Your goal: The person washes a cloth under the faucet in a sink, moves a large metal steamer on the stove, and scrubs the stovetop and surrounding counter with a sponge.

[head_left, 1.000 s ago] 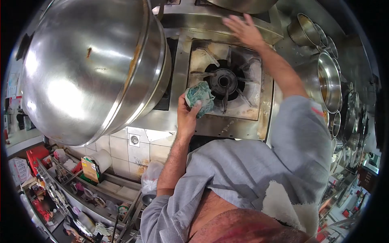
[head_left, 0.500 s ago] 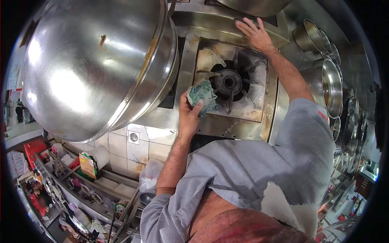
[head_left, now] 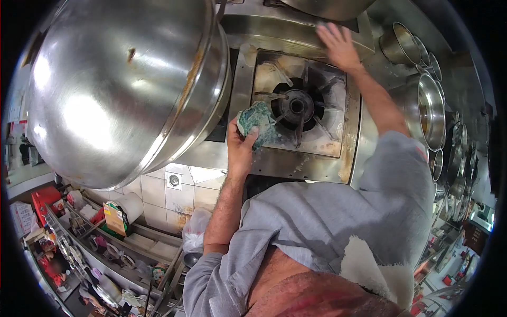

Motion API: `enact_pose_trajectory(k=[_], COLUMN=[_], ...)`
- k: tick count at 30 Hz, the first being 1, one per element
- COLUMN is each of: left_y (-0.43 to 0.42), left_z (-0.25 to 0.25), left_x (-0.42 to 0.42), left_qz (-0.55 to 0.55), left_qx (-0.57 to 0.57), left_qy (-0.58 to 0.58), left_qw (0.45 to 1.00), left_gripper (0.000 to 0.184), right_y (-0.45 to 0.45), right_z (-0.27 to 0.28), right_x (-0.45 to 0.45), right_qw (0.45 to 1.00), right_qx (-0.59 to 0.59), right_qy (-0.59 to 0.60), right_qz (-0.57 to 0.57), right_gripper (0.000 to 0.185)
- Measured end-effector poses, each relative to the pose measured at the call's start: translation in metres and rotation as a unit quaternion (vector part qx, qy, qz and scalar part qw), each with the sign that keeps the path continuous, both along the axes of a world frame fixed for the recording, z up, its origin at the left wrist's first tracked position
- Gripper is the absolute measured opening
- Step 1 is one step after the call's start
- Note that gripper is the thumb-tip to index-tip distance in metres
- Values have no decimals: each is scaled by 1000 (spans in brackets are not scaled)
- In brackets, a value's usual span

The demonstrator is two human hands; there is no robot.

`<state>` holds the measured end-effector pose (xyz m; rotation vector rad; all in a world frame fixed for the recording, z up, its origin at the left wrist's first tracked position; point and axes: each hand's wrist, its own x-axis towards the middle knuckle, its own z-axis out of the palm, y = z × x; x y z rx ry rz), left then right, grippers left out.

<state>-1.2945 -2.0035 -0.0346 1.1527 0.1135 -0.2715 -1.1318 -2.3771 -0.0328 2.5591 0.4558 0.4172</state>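
My left hand (head_left: 242, 148) is closed around a worn green scouring pad (head_left: 256, 122), its thumb pressed on top. The pad is over the left edge of the gas burner's pale drip tray (head_left: 269, 78), close to the pan-support prongs. In the middle of the tray sits the dark round burner (head_left: 297, 106). Farther back, my right hand (head_left: 339, 48) is spread with nothing in it, at the raised steel ledge (head_left: 280, 30) behind the burner. Slight blur hides whether its palm touches the ledge.
A big domed steel wok or lid (head_left: 121, 90) fills the left side. Steel pots (head_left: 433, 111) line the right. Lower left, a shelf unit holds boxes and tools beside a white bucket (head_left: 130, 205). A plastic bag (head_left: 196, 224) hangs near my left forearm.
My left hand and the scouring pad have shifted slightly left, away from the burner. My right hand has slid a little to the right along the back ledge.
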Motion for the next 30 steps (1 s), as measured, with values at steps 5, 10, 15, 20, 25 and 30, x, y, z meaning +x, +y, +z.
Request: enact_pose_trajectory(k=[5, 10, 15, 20, 25, 30], left_y=[-18, -32, -27, -19, -25, -24], left_z=[12, 10, 9, 15, 12, 14], left_x=[4, -4, -3, 2, 0, -4], left_qz=[-27, -57, -50, -21, -18, -18], left_qx=[-3, -12, -17, -11, -7, -13], left_qy=[-14, -2, 8, -15, -17, -11], left_qw=[1000, 998, 999, 1000, 1000, 1000], left_gripper=[39, 37, 36, 35, 36, 37], right_y=[135, 99, -39, 9, 135, 127], right_z=[-18, -25, -19, -29, -36, 1], right_x=[79, 50, -23, 12, 102, 87], right_qw=[951, 953, 942, 921, 907, 933], right_qx=[276, 259, 173, 234, 363, 337], right_qy=[-98, -158, -186, -221, -191, 65], right_qz=[96, 6, -219, -218, 98, 107], right_gripper=[65, 63, 48, 39, 44, 38])
